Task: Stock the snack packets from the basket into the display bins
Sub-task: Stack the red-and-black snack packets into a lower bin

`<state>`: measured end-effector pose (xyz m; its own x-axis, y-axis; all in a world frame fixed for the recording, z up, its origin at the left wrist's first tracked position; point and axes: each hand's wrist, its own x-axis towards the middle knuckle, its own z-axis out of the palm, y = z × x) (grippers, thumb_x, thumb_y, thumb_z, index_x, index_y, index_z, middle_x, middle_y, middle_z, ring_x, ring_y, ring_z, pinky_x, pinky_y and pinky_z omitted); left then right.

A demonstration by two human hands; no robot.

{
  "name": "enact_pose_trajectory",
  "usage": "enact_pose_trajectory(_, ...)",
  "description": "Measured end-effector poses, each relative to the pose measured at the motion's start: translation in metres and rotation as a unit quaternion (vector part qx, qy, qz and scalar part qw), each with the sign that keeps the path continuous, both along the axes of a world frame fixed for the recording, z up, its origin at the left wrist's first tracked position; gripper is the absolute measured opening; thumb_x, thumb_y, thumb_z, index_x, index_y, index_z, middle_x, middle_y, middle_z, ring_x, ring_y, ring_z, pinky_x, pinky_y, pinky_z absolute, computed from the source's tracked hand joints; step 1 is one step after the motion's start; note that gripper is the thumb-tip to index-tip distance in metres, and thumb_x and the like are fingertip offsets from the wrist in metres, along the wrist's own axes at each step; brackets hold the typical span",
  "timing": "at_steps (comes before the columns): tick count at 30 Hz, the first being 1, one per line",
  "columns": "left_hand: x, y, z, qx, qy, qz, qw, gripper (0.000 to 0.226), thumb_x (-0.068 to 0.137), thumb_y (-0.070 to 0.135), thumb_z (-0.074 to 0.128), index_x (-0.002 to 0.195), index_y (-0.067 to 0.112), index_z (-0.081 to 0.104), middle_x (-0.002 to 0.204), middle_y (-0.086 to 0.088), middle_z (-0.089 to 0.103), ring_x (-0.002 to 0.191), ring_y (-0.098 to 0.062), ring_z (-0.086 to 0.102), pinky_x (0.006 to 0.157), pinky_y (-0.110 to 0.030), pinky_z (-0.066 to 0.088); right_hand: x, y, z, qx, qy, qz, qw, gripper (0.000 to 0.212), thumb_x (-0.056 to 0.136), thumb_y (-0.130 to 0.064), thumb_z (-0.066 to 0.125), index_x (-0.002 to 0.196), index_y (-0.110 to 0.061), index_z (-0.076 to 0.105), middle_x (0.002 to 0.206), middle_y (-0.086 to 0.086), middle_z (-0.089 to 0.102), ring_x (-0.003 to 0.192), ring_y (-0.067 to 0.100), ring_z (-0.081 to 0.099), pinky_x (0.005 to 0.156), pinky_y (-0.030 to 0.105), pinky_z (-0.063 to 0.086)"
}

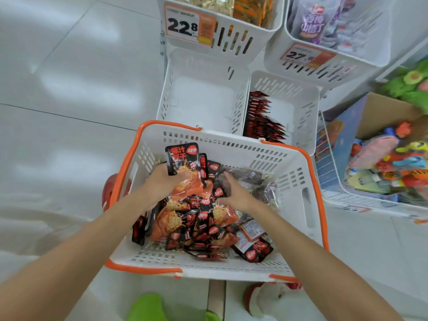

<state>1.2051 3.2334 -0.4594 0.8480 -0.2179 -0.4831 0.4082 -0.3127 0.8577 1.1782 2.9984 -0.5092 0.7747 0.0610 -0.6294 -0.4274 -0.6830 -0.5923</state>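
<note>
The basket [231, 144], white with an orange rim, stands on the floor [69, 89] in front of the display bins and holds a loose pile of black-and-red snack packets [203, 223]. Both hands are down in it.

The left hand [162, 184] has its fingers [179, 178] clenched round a bunch of packets. One of them stands upright above the knuckles with its printed face to the camera, and more are stacked just behind it. The right hand [238, 195] lies on the pile just beside that bunch. Its thumb and fingers are bent and pinch a single packet at the top of the heap.

Past the far rim of the basket are two low white bins side by side. The low right bin [305, 112] has a row of the same packets standing on edge along its left wall. The low left bin [166, 89] touches it. Above them sit two more bins, each with a price tag [185, 26] on its front and other snacks inside. A cardboard box [379, 112] of coloured toys stands to the right.
</note>
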Motion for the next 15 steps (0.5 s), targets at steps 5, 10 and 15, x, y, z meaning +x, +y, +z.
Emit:
enact_pose_trajectory(5,0.008,0.018,0.003,-0.042,0.030,0.069,0.996,0.036,0.097,0.038,0.056,0.125,0.015,0.058,0.118,-0.002,0.066,0.111,-0.022,0.061,0.097,-0.041,0.047,-0.008,-0.001,-0.022,-0.085,-0.082,-0.029,0.993,0.034,0.095,-0.020,0.063,0.126,-0.009,0.055,0.130,0.007,0.057,0.110,0.021,0.058,0.087,0.035,0.047)
enact_pose_trajectory(10,0.012,0.021,0.006,-0.183,0.069,0.085,0.977,0.065,0.084,0.048,0.065,0.142,0.028,0.044,0.145,0.002,0.050,0.126,-0.020,0.054,0.090,-0.045,0.057,0.020,-0.013,0.058,0.038,-0.241,-0.192,0.950,0.009,0.095,-0.012,0.061,0.102,-0.016,0.058,0.099,-0.002,0.066,0.083,0.008,0.064,0.078,0.032,0.052)
enact_pose_trajectory(15,0.013,0.010,0.015,-0.144,0.089,-0.003,0.986,0.035,0.084,0.018,0.074,0.116,0.026,0.063,0.117,-0.002,0.070,0.114,-0.024,0.064,0.099,-0.049,0.049,0.041,0.050,0.083,0.269,-0.148,-0.151,0.940,0.021,0.088,-0.009,0.071,0.107,-0.016,0.066,0.102,-0.002,0.073,0.093,0.011,0.070,0.079,0.027,0.058)
